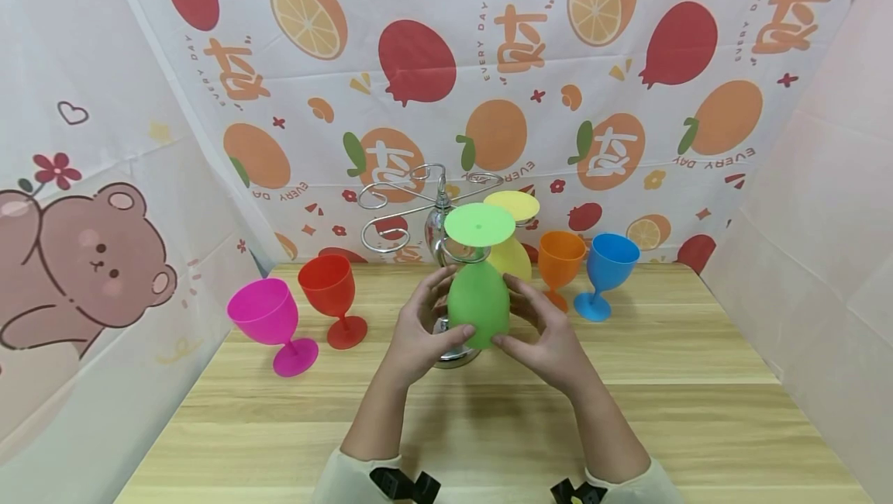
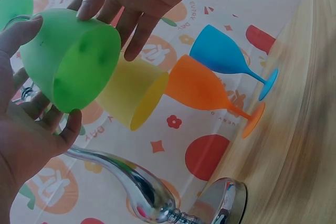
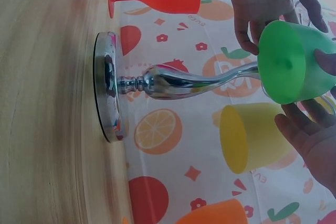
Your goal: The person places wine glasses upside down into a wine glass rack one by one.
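Note:
A green plastic goblet (image 1: 478, 306) hangs upside down at a curled wire arm of a chrome goblet rack (image 1: 441, 229), its round foot above the wire loop. My left hand (image 1: 422, 329) holds the bowl from the left, thumb at the front. From the right my right hand (image 1: 547, 333) holds the same bowl, its thumb low near the rim. Behind it a yellow goblet (image 1: 515, 257) hangs inverted on another arm. In the left wrist view the green bowl (image 2: 68, 59) shows its open mouth between both hands.
Upright on the wooden table (image 1: 663, 411) stand a magenta goblet (image 1: 265, 312) and a red goblet (image 1: 328, 287) to the left. An orange goblet (image 1: 560, 256) and a blue goblet (image 1: 611, 262) stand to the right. A fruit-print cloth (image 1: 460, 124) hangs behind.

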Demonstrator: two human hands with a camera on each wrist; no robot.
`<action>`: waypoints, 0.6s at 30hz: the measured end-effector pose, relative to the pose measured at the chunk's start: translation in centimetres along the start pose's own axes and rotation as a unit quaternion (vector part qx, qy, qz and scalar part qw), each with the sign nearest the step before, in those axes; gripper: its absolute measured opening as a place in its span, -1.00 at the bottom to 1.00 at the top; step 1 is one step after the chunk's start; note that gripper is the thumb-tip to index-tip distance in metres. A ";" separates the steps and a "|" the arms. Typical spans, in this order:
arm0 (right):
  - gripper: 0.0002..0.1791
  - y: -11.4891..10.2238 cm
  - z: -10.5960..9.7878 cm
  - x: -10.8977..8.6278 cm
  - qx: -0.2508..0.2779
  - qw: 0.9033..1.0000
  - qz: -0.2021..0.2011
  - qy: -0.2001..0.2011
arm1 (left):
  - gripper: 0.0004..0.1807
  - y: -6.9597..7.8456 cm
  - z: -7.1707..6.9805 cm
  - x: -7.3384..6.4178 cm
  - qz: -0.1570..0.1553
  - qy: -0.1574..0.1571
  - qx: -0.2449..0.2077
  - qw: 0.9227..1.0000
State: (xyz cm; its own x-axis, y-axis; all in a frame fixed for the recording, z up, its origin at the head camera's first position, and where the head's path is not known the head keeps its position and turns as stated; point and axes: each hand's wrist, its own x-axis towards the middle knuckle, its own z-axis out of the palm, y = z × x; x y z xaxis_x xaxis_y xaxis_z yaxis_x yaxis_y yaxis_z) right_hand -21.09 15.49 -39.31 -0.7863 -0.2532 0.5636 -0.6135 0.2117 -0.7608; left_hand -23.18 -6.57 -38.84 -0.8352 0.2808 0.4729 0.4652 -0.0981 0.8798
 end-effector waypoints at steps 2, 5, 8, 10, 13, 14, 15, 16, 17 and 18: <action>-0.11 0.0 0.0 0.0 -0.001 1.000 0.007 -0.001 | -0.15 0.0 0.0 0.0 -0.003 0.001 -0.002 1.000; -0.11 -0.1 0.1 0.0 -0.001 1.000 0.018 -0.002 | -0.16 0.0 0.0 0.0 -0.006 0.001 -0.003 1.000; -0.11 -0.1 0.2 0.0 0.003 1.000 0.023 -0.005 | -0.16 0.0 0.0 -0.1 -0.007 0.000 -0.004 1.000; -0.11 -0.2 0.2 0.0 0.006 1.000 0.023 -0.005 | -0.17 0.0 0.0 -0.1 -0.008 0.000 -0.002 1.000; -0.13 -0.2 0.4 0.0 0.008 1.000 0.022 -0.003 | -0.17 0.0 0.0 -0.1 -0.010 0.004 0.008 1.000; -0.13 -0.2 0.5 0.0 0.008 1.000 0.023 -0.002 | -0.16 0.0 0.1 -0.1 -0.013 0.007 0.013 1.000; -0.13 -0.2 0.5 0.0 0.008 1.000 0.023 0.000 | -0.16 0.0 0.1 -0.1 -0.014 0.009 0.017 1.000; -0.14 -0.3 0.6 0.0 0.008 1.000 0.024 0.001 | -0.17 0.0 0.1 -0.1 -0.016 0.011 0.021 1.000; -0.14 -0.3 0.6 -0.1 0.008 1.000 0.025 0.003 | -0.17 -0.1 0.1 -0.1 -0.018 0.012 0.025 0.999; -0.15 -0.3 0.7 -0.1 0.008 1.000 0.026 0.005 | -0.17 -0.1 0.1 0.0 -0.021 0.014 0.027 0.999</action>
State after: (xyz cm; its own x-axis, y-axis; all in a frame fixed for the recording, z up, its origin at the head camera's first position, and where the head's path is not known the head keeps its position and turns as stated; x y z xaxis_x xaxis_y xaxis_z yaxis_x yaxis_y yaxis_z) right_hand -20.82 14.79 -39.37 -0.8181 -0.2334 0.5256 -0.5701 0.2098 -0.7943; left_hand -23.17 -6.50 -38.95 -0.8617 0.2563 0.4379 0.4445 -0.0351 0.8951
